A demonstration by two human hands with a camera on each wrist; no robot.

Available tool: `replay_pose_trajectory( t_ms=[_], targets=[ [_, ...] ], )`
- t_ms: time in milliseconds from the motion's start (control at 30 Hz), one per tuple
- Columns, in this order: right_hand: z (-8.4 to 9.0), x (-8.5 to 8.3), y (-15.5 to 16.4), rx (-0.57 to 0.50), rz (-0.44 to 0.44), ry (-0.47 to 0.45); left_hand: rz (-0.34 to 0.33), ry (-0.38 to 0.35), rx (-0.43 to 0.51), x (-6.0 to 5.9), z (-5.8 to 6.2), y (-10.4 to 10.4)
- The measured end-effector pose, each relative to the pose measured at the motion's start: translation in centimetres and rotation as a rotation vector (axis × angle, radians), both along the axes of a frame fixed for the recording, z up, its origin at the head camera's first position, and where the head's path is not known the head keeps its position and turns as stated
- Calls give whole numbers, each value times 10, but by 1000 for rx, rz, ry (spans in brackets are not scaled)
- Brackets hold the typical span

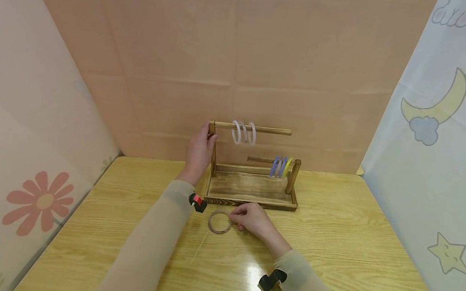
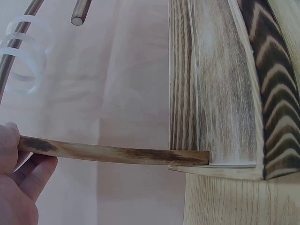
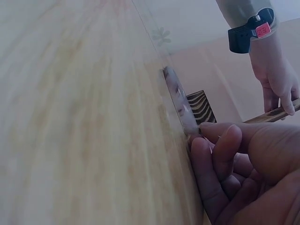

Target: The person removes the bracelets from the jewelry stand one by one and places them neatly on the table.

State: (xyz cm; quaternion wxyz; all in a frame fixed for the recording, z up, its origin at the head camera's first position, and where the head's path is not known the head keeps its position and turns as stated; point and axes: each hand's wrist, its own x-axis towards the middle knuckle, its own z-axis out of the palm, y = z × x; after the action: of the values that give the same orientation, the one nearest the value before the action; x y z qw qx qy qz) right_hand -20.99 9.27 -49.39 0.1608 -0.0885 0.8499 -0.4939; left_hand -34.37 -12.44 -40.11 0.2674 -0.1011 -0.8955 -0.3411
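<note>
A wooden bangle rack (image 1: 250,204) with a tray base stands on the table. My left hand (image 1: 200,151) holds the top of its tall left post; in the left wrist view the thumb and fingers (image 2: 40,176) lie on either side of that post (image 2: 117,153). Three pale bangles (image 1: 237,133) hang on the upper bar (image 1: 274,131). Several blue, pale and yellow bangles (image 1: 286,168) hang on the lower bar (image 1: 260,159), near its right post. In front of the tray, my right hand (image 1: 254,219) pinches the right edge of a brownish mottled bangle (image 1: 210,224), which is at the tabletop.
A thin pale strand (image 1: 199,247) or streak runs on the table below the bangle. Behind the rack rises a peach cloth backdrop (image 1: 159,91). Patterned side panels (image 1: 429,177) flank the wooden table (image 1: 356,244). Both wrists carry black camera mounts (image 1: 272,281).
</note>
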Motion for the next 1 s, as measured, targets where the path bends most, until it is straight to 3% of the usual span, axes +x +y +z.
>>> replay_pose_trajectory(
  t_ms=[300, 600, 833, 1000],
  targets=[
    [-2, 1, 1, -33, 5, -11, -5, -11, 8, 1, -1, 0],
    [7, 5, 2, -136, -4, -76, -1, -27, 19, 3, 1, -1],
    [27, 6, 3, -63, -73, 44, -3, -26, -3, 2, 2, -1],
    [43, 4, 6, -85, -147, 143, -6, -32, -3, 3, 3, -1]
  ],
)
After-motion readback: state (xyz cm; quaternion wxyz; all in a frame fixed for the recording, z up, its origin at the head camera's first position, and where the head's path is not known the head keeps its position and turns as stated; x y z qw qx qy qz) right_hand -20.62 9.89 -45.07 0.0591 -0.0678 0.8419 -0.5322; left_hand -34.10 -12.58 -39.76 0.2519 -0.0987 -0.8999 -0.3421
